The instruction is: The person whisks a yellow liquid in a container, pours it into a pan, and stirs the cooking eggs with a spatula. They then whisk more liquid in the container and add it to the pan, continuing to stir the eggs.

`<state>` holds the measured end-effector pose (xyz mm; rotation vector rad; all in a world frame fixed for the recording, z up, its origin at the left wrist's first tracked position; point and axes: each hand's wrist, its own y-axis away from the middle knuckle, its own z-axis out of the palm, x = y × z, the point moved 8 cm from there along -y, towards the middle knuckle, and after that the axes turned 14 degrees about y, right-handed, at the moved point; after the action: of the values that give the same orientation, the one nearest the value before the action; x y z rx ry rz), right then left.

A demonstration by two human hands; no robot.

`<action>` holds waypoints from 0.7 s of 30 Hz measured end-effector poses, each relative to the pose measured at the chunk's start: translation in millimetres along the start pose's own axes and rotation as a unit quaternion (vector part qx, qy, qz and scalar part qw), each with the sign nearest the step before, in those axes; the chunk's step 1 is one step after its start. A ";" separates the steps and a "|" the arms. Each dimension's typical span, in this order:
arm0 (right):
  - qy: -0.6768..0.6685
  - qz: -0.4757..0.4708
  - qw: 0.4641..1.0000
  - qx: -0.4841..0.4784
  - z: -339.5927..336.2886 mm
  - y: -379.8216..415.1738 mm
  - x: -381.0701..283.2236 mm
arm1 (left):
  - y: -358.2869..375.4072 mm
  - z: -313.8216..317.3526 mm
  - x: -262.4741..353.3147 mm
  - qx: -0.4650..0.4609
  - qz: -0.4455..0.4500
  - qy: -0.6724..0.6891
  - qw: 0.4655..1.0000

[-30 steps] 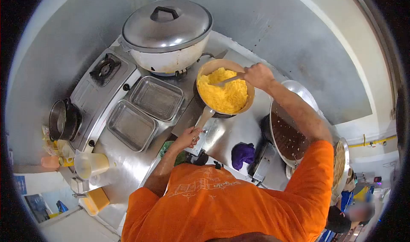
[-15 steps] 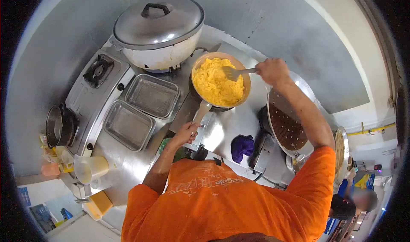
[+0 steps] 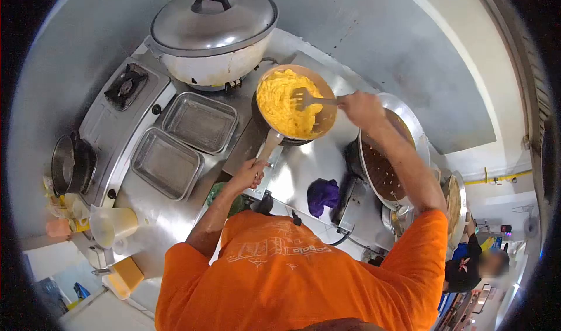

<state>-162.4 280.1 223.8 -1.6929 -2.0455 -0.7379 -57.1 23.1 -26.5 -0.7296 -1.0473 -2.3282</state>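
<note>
A frying pan (image 3: 325,118) with a light tan inside sits on a burner at the back middle, holding yellow scrambled eggs (image 3: 284,104). My left hand (image 3: 250,174) is wrapped round the pan's handle (image 3: 270,145). On the right side of the pan, my right hand (image 3: 362,110) grips a slotted spatula (image 3: 315,100), its blade among the eggs. Bare tan surface shows along the pan's right side. Beside my right forearm stands a wide pot (image 3: 425,150) of brown sauce, partly hidden by that arm.
A large lidded rice cooker (image 3: 216,62) stands behind the pan. Two metal trays (image 3: 200,120) lie left, beside a gas stove (image 3: 96,129) with a black pot (image 3: 70,164). A purple cloth (image 3: 322,196) lies on the counter's front. Another person (image 3: 467,269) is at far right.
The spatula and my right hand have shifted left across the pan, and the eggs are gathered towards its left side. My left hand stays on the handle; the whole view has shifted slightly.
</note>
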 end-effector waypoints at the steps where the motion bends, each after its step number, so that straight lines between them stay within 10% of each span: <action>1: -0.010 0.004 1.000 -0.009 -5.8 6.4 12.9 | 0.0 0.0 -1.4 0.000 0.003 0.003 1.000; 6: -0.181 -0.096 0.940 -0.275 7.9 37.9 -1.0 | 2.7 0.0 0.7 0.002 0.000 0.019 1.000; 10: -0.350 -0.110 0.930 0.000 21.4 38.6 -78.6 | -5.2 -2.7 -8.3 -0.031 0.017 0.040 0.999; 16: -0.451 0.028 0.892 0.000 126.2 -4.1 -65.3 | 8.2 2.8 4.9 -0.005 0.016 -0.006 1.000; 19: -0.569 0.197 0.761 -0.241 119.8 27.4 -36.5 | -0.8 -3.1 -4.6 -0.023 0.015 -0.008 1.000; 21: -0.535 0.194 0.789 -0.231 92.5 33.9 -16.8 | 9.6 -1.9 -1.6 -0.016 0.014 -0.011 1.000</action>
<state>-122.4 328.4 146.0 -3.2305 -2.0124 -0.0639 -50.6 16.3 -23.6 -0.7792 -1.0056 -2.3236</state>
